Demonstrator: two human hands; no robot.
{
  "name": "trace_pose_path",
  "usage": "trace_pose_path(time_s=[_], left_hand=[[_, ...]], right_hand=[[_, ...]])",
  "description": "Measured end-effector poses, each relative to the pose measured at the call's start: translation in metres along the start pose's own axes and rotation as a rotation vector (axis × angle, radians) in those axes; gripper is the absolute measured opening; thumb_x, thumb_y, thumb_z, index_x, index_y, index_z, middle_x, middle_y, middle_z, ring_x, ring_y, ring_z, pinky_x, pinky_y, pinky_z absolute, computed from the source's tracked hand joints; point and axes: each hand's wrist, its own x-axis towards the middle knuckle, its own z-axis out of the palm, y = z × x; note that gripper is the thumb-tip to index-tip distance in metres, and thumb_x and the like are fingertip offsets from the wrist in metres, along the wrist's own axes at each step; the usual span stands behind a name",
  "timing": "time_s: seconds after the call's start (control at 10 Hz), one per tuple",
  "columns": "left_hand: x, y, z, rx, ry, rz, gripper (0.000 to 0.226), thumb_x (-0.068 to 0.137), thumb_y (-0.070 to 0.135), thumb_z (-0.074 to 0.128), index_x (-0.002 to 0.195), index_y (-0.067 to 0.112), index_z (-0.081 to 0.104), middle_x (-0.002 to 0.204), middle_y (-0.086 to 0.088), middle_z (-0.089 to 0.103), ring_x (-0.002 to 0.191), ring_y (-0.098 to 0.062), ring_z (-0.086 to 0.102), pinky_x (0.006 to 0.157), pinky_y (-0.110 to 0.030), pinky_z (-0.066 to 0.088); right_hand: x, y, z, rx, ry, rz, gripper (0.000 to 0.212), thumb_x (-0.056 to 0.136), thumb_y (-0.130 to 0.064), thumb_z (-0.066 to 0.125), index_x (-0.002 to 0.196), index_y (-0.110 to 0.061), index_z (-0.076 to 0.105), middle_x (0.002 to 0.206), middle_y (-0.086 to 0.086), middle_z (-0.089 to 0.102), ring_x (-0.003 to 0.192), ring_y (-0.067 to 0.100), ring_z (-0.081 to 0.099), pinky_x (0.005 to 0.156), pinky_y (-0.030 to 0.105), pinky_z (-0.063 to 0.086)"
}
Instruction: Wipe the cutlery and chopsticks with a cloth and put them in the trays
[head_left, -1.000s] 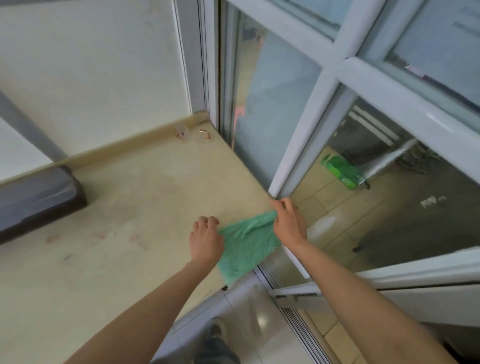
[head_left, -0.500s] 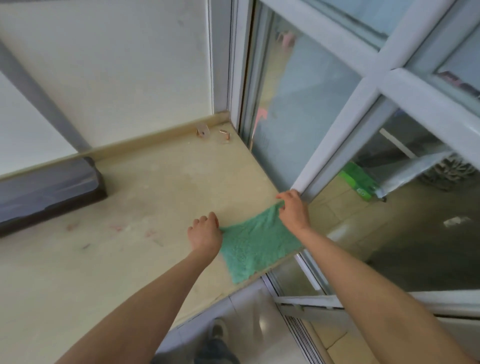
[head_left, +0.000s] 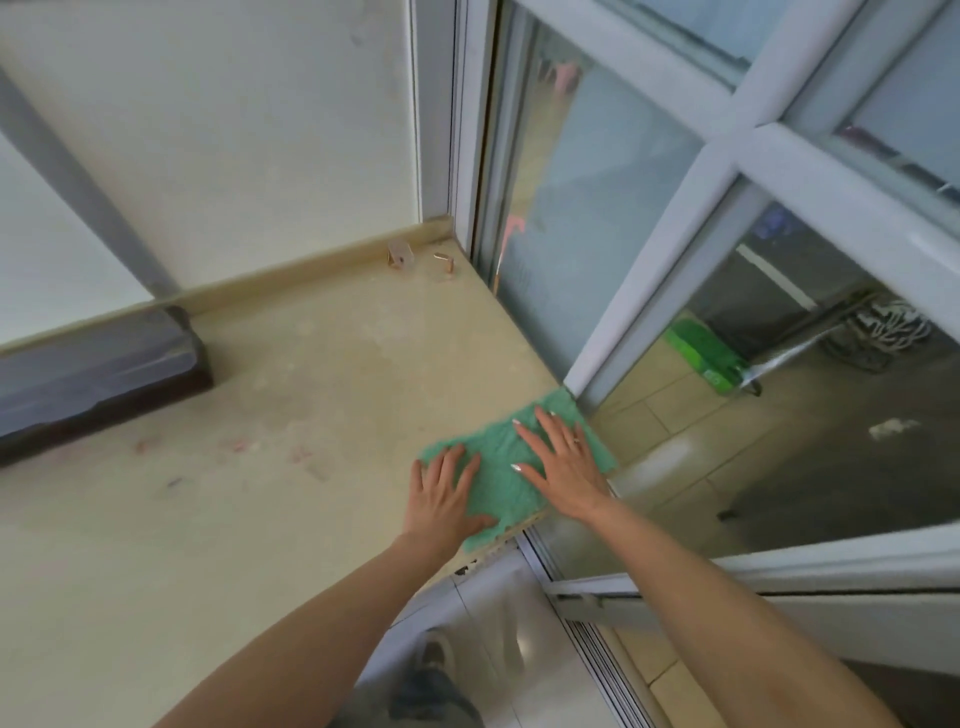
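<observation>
both bare arms reached forward from the bottom of the view. the left forearm (head_left: 322, 623) came up from the lower left and the right forearm (head_left: 727, 597) from the lower right, drawing closer toward the hands. the left hand (head_left: 447, 499) lay palm down, its fingers (head_left: 449, 467) straight and slightly spread, thumb stretched out to the right. the right hand (head_left: 563, 467) lay palm down just beside it and a little farther forward, its fingers (head_left: 530, 436) straight and fanned apart with long pale nails showing, thumb pointing toward the left hand. the two thumbs were near each other but apart. both wrists ran straight from the forearms, and both hands were flat with fingers uncurled.
</observation>
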Motion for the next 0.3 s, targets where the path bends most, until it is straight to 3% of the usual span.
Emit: trace_pose_path(time_s=[0.1,0.2,0.3], left_hand=[[-0.007,-0.004,0.001,-0.004,-0.062,0.013,0.091,0.084,0.068,0.038,0.15,0.02,-0.003,0.157,-0.004,-0.007,0.145,-0.022,-0.004,0.115,-0.052,-0.001],[-0.015,-0.013,-0.009,0.009,-0.124,0.057,0.096,0.082,0.069,0.04,0.15,0.018,-0.004,0.157,-0.005,-0.014,0.145,-0.023,-0.009,0.114,-0.054,-0.003],[-0.012,-0.027,-0.03,-0.179,-0.135,0.016,0.088,0.083,0.066,0.043,0.149,0.015,0.013,0.158,-0.007,0.0,0.144,-0.024,0.006,0.116,-0.047,0.009]], right_hand=[[-0.006,0.002,-0.006,0.013,-0.019,0.057,0.094,0.071,-0.077,-0.016,0.151,-0.029,0.0,0.158,0.0,-0.016,0.144,0.016,-0.01,0.118,0.047,0.0],[-0.005,0.001,-0.01,0.036,-0.047,0.092,0.082,0.084,-0.072,0.003,0.152,-0.026,0.008,0.159,0.002,-0.006,0.146,0.018,0.0,0.118,0.043,0.007],[0.011,-0.02,-0.029,0.233,0.044,0.117,0.049,0.096,-0.033,0.048,0.14,-0.014,0.043,0.147,0.009,0.04,0.134,0.024,0.038,0.11,0.031,0.028]])
